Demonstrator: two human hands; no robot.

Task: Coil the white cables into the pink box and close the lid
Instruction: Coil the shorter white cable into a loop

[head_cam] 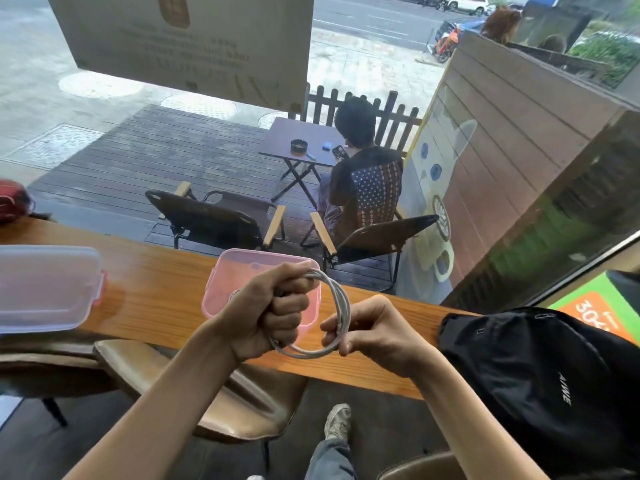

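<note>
A white cable [338, 299] is wound into a round coil of a few loops, held in the air just above the near edge of the wooden counter. My left hand [273, 313] is fisted around the coil's left side. My right hand [367, 329] pinches the coil's lower right part between thumb and fingers. Behind the hands the open pink box [225, 278] stands on the counter, partly hidden by my left hand; a bit of white cable seems to lie inside it. Its clear lid [45, 289], with pink clips, lies on the counter at the far left.
A black bag [540, 375] rests on the counter's right end. A red object [12, 200] sits at the far left. A brown stool [221, 393] stands under the counter. Beyond the window glass a person sits at an outdoor table.
</note>
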